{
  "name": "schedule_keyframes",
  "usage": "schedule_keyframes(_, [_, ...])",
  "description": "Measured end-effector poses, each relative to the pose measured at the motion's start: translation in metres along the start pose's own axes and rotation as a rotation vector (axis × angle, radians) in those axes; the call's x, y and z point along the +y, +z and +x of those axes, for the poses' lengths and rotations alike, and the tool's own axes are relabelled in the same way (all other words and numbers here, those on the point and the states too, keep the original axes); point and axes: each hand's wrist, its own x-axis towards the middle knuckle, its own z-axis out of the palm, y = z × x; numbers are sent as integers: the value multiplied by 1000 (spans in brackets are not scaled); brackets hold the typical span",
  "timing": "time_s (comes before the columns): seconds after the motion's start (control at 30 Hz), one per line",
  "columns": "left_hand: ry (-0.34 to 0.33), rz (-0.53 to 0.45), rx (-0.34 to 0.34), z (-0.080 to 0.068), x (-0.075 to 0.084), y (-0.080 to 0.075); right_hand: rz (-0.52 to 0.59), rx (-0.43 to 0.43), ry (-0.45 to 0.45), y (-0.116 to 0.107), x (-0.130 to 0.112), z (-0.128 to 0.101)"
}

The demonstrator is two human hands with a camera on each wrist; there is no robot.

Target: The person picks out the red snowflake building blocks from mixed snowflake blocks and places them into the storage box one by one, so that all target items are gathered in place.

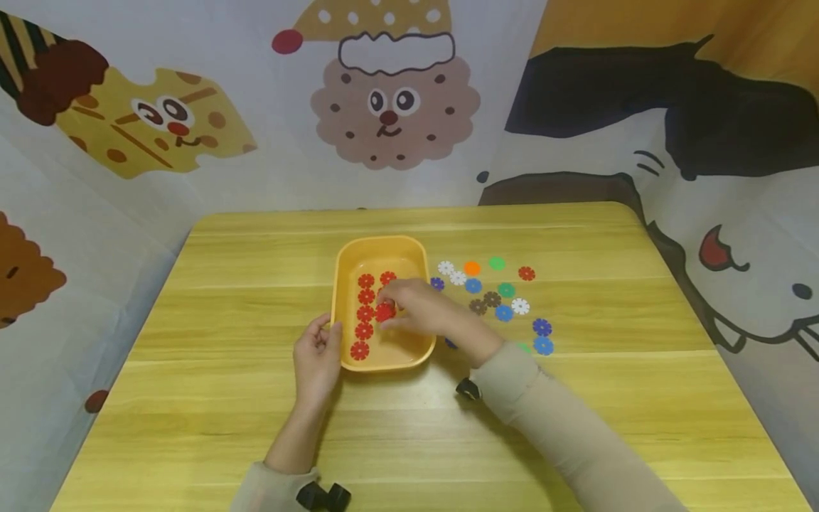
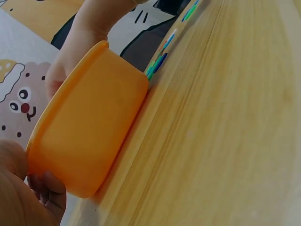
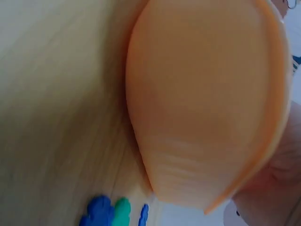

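The step in hand looks like sorting: red snowflake discs go into the yellow tray (image 1: pixel 409 249), and one is just being set down.

Going left to right, the left hand (image 1: pixel 316 359) steadies the tray at its near left corner, fingers curled against the rim; the left wrist view shows fingertips (image 2: pixel 47 188) tucked under the tray's edge. Inside the tray, a column of red discs (image 1: pixel 365 313) runs from far to near along the left part of the floor, with another red one at the far end beside it. The right hand (image 1: pixel 419 306) reaches over the tray's right wall and pinches a red disc (image 1: pixel 384 311) between thumb and fingers, low over the tray floor just right of the column.

As a judgement, the next move calls for loosening that pinch so the disc lies flat beside the row, then going for the lone red disc on the counter (image 1: pixel 527 273), far right among the loose pieces.

Right of the tray, loose discs (image 1: pixel 505 299) in white, orange, green, blue, brown and purple lie scattered on the counter (image 1: pixel 224 398), a pale yellow wood-grain top. Cartoon-printed cloth (image 1: pixel 390 107) hangs behind and to both sides.
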Motion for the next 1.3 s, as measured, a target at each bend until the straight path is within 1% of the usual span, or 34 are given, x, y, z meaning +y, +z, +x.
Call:
schedule_keyframes(0.2, [-7,-1,-2,0,-1,-1,-157,-55,13,8,-1,6])
schedule_keyframes(0.27, [-5,-4,0,1,-1,0,-171,-70,23,9,-1,7])
schedule_keyframes(0.33, [-3,-2,0,1,-2,0,-153,-78,35,9,0,7])
schedule_keyframes(0.4, [-7,-5,0,1,-1,0,-110,-72,45,8,1,6])
schedule_keyframes(0.5, [-12,-7,1,0,-1,0,-16,-26,43,5,3,4])
schedule_keyframes(0.57, [-11,-11,4,0,-1,0,24,12,25,3,4,3])
schedule_keyframes(0.63, [-11,-13,5,1,0,0,30,33,1,0,3,1])
schedule_keyframes(0.67, [-11,-14,6,1,0,0,20,31,-14,-1,3,1])
schedule_keyframes(0.73, [-16,-13,7,1,0,0,-28,-7,-37,-1,0,1])
schedule_keyframes(0.8, [-29,-11,6,0,-1,0,-101,-79,-42,-1,-2,1])
schedule_keyframes(0.9, [-51,-9,-3,0,-2,0,-192,-178,-1,0,-6,1])
schedule_keyframes(0.93, [-58,-9,-7,0,-2,0,-215,-199,18,1,-7,1])
schedule_keyframes(1.0, [-62,-9,-13,0,-2,0,-223,-216,46,2,-7,1])
schedule_keyframes(1.07, [-57,-7,-11,0,-2,0,-201,-198,35,2,-6,2])
schedule_keyframes(1.13, [-49,-5,-7,0,-2,0,-147,-158,12,0,-4,1])
schedule_keyframes(1.2, [-41,-7,-3,0,-1,-1,-77,-94,-14,-3,-2,0])
schedule_keyframes(1.3, [-33,-6,0,0,-1,-1,0,32,-30,-10,4,-7])
